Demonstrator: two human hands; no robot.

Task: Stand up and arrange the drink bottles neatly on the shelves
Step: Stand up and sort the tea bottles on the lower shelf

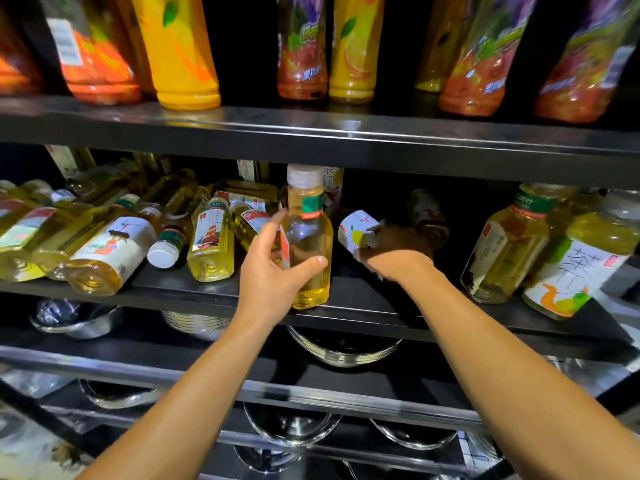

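Observation:
A yellow tea bottle (309, 237) with a green neck band stands upright near the front edge of the middle shelf (363, 311). My left hand (273, 271) curls loosely around it, thumb across the front and fingers spread behind; the grip looks slack. My right hand (394, 252) reaches deeper into the shelf and closes on a white-labelled bottle (356, 230) that is tilted over. To the left, several yellow tea bottles (114, 244) lie on their sides in a heap.
Two upright bottles (540, 247) stand at the right of the middle shelf. The upper shelf (311, 128) carries upright orange and red juice bottles (353, 50). Shelves below hold metal bowls (343, 351). A dark bottle (427, 216) stands behind my right hand.

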